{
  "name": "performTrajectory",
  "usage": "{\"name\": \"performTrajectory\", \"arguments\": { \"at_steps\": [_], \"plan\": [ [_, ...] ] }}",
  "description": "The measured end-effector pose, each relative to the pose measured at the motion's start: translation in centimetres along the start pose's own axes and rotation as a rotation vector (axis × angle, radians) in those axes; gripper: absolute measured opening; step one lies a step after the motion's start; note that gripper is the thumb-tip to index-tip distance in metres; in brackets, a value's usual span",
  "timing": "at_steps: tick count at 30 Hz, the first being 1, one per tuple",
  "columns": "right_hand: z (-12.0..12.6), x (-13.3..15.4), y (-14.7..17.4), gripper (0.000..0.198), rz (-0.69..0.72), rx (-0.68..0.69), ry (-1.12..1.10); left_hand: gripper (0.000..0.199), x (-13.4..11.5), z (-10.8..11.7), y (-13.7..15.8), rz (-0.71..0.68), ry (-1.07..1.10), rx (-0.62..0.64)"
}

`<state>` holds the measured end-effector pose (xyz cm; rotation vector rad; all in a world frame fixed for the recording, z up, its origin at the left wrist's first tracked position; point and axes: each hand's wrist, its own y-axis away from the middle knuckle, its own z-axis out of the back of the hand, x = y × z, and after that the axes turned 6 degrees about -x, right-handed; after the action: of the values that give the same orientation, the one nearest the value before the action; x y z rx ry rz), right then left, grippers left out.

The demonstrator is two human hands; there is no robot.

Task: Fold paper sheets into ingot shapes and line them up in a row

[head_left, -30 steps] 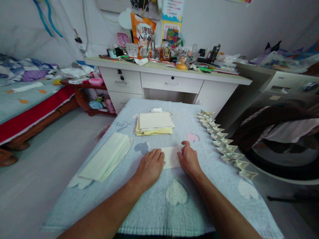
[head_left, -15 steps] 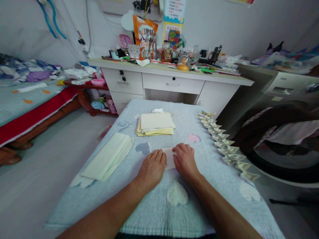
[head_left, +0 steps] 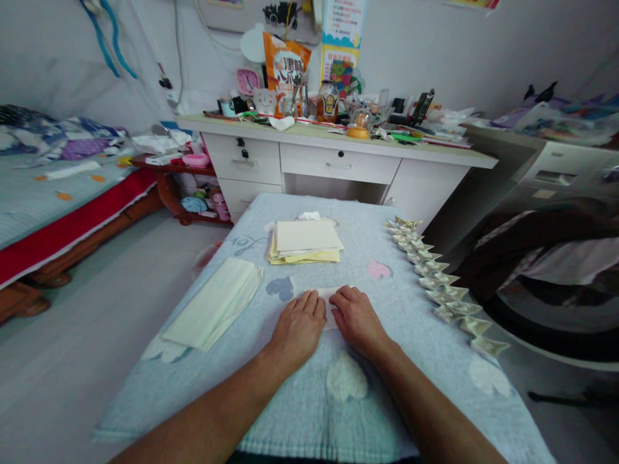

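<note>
A small folded sheet of pale paper (head_left: 331,320) lies flat on the cloth-covered table, mostly hidden under my hands. My left hand (head_left: 300,322) rests on its left part, palm down with the fingers lying flat side by side. On the right part presses my right hand (head_left: 356,317), its fingers slightly bent and spread over the paper, the fingertips close to those of the left. Beyond the hands sits a stack of cream and yellow paper sheets (head_left: 309,237). To the left lies a bundle of longer pale green sheets (head_left: 213,303).
Along the right table edge runs a row of folded paper pieces (head_left: 442,294). The blue patterned tablecloth (head_left: 232,393) covers the table. A cluttered white desk (head_left: 309,158) stands behind, a bed (head_left: 72,193) at left, a washing machine (head_left: 556,174) at right.
My right hand has slid left across the paper, closer to my left hand, covering more of the sheet. My left hand stays in place on the paper. The view has shifted slightly.
</note>
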<state>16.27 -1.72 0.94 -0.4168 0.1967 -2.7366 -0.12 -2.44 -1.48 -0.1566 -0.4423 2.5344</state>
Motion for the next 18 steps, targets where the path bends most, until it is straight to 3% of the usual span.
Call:
{"name": "performTrajectory", "arguments": {
  "at_steps": [8,18],
  "plan": [
    [0.0,0.1,0.0,0.019,-0.019,0.019,0.003,0.024,-0.4,0.2,0.2,-0.001,-0.012,0.04],
    [-0.2,-0.1,0.1,0.019,-0.007,-0.004,-0.006,0.024,-0.2,-0.6,0.3,-0.03,-0.022,-0.007]
  ]
}}
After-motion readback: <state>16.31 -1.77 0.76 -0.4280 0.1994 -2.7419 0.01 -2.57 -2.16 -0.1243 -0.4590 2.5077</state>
